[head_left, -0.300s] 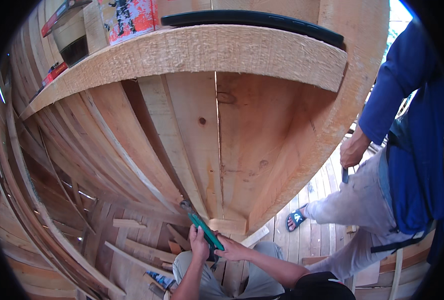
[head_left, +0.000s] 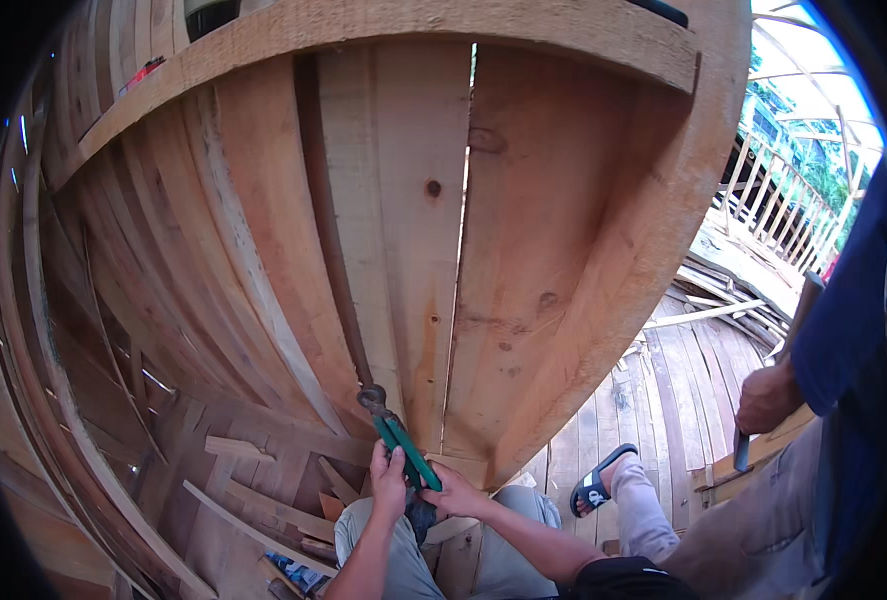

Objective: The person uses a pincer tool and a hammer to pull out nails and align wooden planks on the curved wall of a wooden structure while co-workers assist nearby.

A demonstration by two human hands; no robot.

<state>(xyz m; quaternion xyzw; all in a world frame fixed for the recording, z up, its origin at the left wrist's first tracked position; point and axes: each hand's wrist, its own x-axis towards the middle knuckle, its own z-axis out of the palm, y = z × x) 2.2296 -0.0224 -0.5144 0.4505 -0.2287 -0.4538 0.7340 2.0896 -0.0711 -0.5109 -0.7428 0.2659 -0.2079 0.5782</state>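
Both your hands are wrapped around the green handles of a pair of pincers point(head_left: 396, 440), low in the middle of the view, just above your knees. Your left hand point(head_left: 388, 482) grips the handle on the left with its fingers curled shut over it, and your right hand point(head_left: 451, 493) closes on the other handle from the right, fingers likewise clamped on the tool; holding it two-handed like this looks meant to give you squeeze and leverage at once. The pincers' long axis runs on a diagonal, handles down and to the right toward your lap, the dark metal head point(head_left: 372, 398) pointing up and to the left. That head sits against the foot of a dark narrow strip point(head_left: 334, 250) that runs up the face of the upright wooden planks point(head_left: 404, 200); whether it bites on a nail there is too small to tell. The planks stand close in front of you, with a narrow gap point(head_left: 461, 230) of daylight between two of them, and offcuts of wood point(head_left: 234, 448) lie on the floor to your left. To your right another person's hand point(head_left: 767, 398) holds a dark tool point(head_left: 743, 450), well apart from yours, and a sandalled foot point(head_left: 598, 482) rests on the floorboards point(head_left: 664, 390).
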